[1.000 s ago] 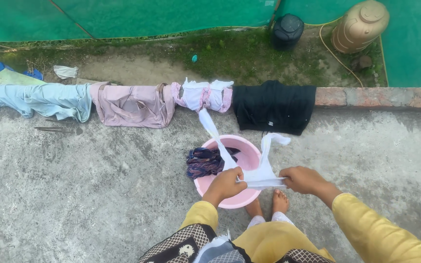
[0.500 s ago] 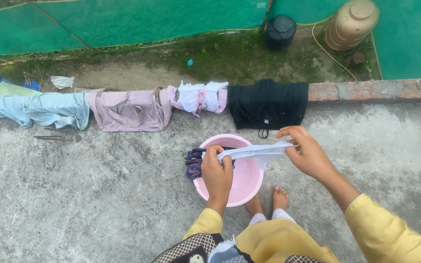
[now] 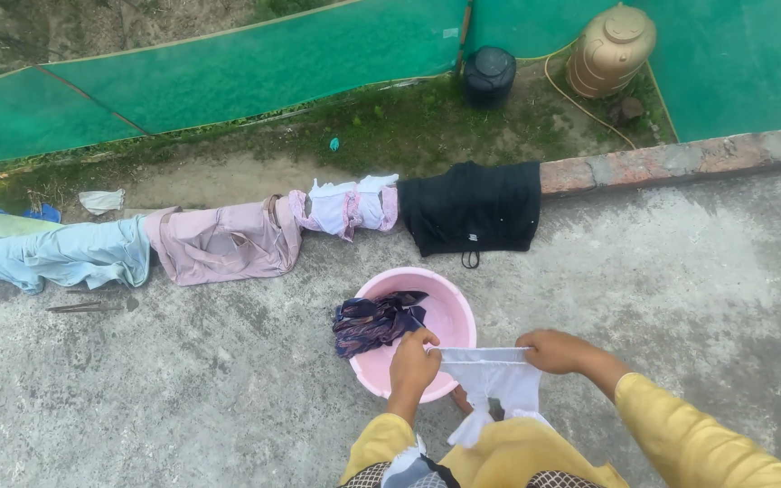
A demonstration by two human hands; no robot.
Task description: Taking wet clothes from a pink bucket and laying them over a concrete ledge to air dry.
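The small white cloth garment point(image 3: 497, 380) hangs in front of me, its top edge stretched flat between my two hands just beside the near rim of the round pink plastic basin point(image 3: 449, 312) — half a second ago it was a twisted rope held higher, over the basin itself. My left hand point(image 3: 414, 360) has its grip pinched on the left corner; my right hand point(image 3: 553, 351) is closed on the right corner, lower and nearer to me than before. The garment's body now falls open below the hands, covering my feet. A dark striped wet cloth point(image 3: 374, 321) is draped over the basin's left rim. Beyond, on the concrete roof floor point(image 3: 183, 380), a black garment point(image 3: 472, 208), a pink-and-white one point(image 3: 345, 206), a mauve one point(image 3: 219, 242) and a pale blue one point(image 3: 56, 258) lie over the brick ledge point(image 3: 680, 158).
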